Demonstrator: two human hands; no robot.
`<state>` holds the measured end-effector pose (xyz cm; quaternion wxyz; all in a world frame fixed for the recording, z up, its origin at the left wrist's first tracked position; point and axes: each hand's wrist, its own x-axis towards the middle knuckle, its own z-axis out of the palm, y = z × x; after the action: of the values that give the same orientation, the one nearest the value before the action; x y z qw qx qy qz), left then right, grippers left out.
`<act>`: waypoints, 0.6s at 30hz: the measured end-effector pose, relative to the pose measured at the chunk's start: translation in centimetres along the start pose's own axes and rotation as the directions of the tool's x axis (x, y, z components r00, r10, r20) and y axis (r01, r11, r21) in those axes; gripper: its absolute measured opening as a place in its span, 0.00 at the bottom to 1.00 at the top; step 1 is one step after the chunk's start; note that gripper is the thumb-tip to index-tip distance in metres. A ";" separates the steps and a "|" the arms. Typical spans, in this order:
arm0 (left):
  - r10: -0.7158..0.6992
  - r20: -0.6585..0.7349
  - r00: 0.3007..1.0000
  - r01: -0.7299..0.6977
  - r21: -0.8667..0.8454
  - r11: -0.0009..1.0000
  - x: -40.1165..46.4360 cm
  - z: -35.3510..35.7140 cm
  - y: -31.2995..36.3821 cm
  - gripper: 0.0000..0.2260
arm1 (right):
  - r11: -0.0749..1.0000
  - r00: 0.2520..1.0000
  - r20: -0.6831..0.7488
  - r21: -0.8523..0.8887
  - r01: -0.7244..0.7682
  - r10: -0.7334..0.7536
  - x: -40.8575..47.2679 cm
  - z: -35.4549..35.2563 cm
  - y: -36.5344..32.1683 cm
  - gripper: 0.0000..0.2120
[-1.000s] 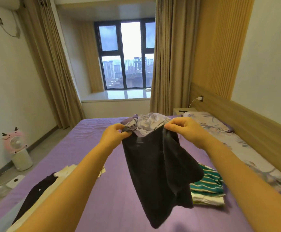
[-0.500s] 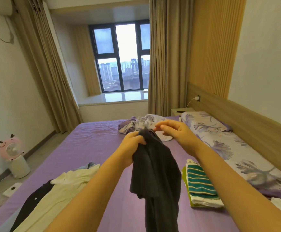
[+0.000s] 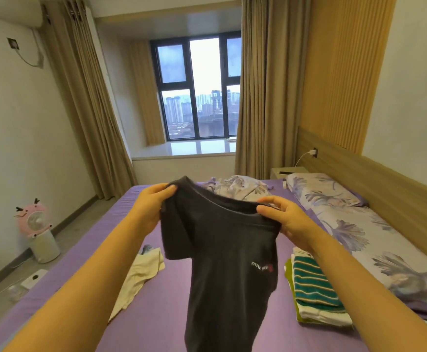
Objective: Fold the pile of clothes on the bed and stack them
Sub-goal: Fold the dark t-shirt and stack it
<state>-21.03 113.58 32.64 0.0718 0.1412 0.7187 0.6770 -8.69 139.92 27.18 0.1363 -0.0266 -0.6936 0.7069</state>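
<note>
**Dark T-shirt held up by the shoulders over the bed**

I have the dark T-shirt (image 3: 222, 262) hanging in the air between both hands, above the purple bed (image 3: 156, 313). My left hand (image 3: 151, 209) pinches the fabric at one shoulder, thumb on top and fingers curled underneath. My right hand (image 3: 283, 219) grips the other shoulder at the collar edge, thumb laid along the neckline, fingers tucked behind the cloth. The neckline sags open between them and the body of the shirt drops straight down toward me, with small white lettering and a red mark on the chest.

To the right of the shirt, on the sheet, sits the folded stack (image 3: 314, 293), a green-and-white striped piece on top. To the left lies a cream garment (image 3: 141, 275), unfolded and rumpled. At the far end of the bed I see a crumpled floral blanket (image 3: 240, 186), and a floral pillow (image 3: 319, 191) along the right side by the wooden headboard (image 3: 385, 189). A pink fan (image 3: 33, 222) stands on the floor at the left wall.
</note>
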 end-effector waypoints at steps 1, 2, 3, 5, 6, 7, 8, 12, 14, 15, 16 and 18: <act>-0.002 -0.025 1.000 0.003 0.018 1.000 0.2 -0.8 -0.2 0.12 | 1.000 1.000 -0.006 -0.008 -0.009 0.009 0.1 -0.1 -0.2 0.21; -0.004 -0.039 0.999 0.005 0.032 0.999 0.4 -1.4 -0.3 0.12 | 0.999 1.000 -0.005 -0.031 -0.017 0.017 0.2 -0.1 -0.3 0.21; -0.005 -0.051 0.999 0.007 0.040 0.999 0.5 -1.6 -0.4 0.12 | 0.997 1.000 -0.003 -0.071 -0.023 0.023 0.4 0.0 -0.4 0.22; -0.002 -0.086 0.996 0.005 0.034 0.999 0.9 -1.7 -0.4 0.10 | 0.990 0.999 0.010 -0.136 -0.032 0.034 0.8 0.4 -0.6 0.21; -0.003 -0.098 0.995 0.005 0.021 1.000 1.1 -1.6 -0.2 0.09 | 0.989 0.999 0.023 -0.144 -0.046 0.049 1.0 0.6 -0.7 0.22; -0.006 -0.111 0.994 0.007 0.012 1.000 1.3 -1.4 -0.1 0.09 | 0.987 0.997 0.044 -0.146 -0.061 0.068 1.1 0.8 -0.8 0.22; -0.008 -0.128 0.992 0.009 0.007 1.000 1.4 -1.4 0.1 0.09 | 0.986 0.994 0.072 -0.151 -0.075 0.086 1.2 0.8 -0.9 0.23; 0.003 -0.169 0.986 -0.004 -0.009 1.000 1.9 -1.8 0.5 0.09 | 0.974 0.970 0.199 -0.206 -0.095 0.137 1.1 -0.2 -0.8 0.23; 0.044 -0.125 0.991 -0.041 0.025 0.999 1.9 -1.8 0.7 0.08 | 0.944 0.972 0.190 -0.322 -0.073 0.140 1.2 -0.1 -0.3 0.22; 0.072 -0.082 0.994 -0.068 0.045 0.997 1.8 -1.5 0.8 0.08 | 0.921 0.973 0.182 -0.386 -0.062 0.141 1.4 0.4 0.1 0.22; 0.095 -0.033 0.995 -0.093 0.051 0.994 1.7 -1.3 0.9 0.08 | 0.899 0.972 0.183 -0.435 -0.056 0.149 1.5 1.2 0.6 0.23; 0.122 0.057 0.991 -0.125 0.043 0.991 1.6 -0.8 1.1 0.08 | 0.865 0.961 0.215 -0.499 -0.046 0.175 2.0 3.2 2.1 0.28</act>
<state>-22.62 113.35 33.92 0.0458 0.2053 0.7220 0.6591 -11.66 137.31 25.57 -0.0054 -0.0099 -0.8585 0.5126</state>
